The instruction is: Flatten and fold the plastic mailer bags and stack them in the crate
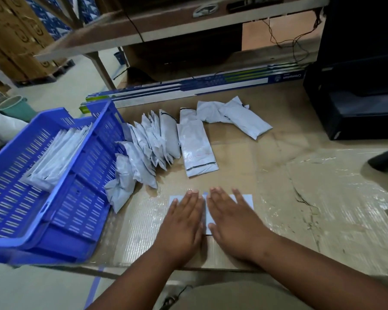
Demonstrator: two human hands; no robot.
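Observation:
A flat pale mailer bag (248, 201) lies on the cardboard-covered table near its front edge. My left hand (182, 222) and my right hand (235, 222) rest side by side on it, palms down, fingers spread, pressing it flat; most of the bag is hidden under them. A blue slotted plastic crate (81, 186) stands tilted at the left with several folded grey mailers (54, 157) inside. Several more grey mailers (148, 144) lean in a row against the crate's right wall. One mailer (197, 148) lies flat beyond my hands, and two (233, 117) lie farther back.
Long blue-and-white boxes (211, 83) run along the back of the table under a wooden shelf. A black printer (356, 97) stands at the right, with a black handheld device (385, 159) near it. The table's front edge (211, 270) is just below my wrists.

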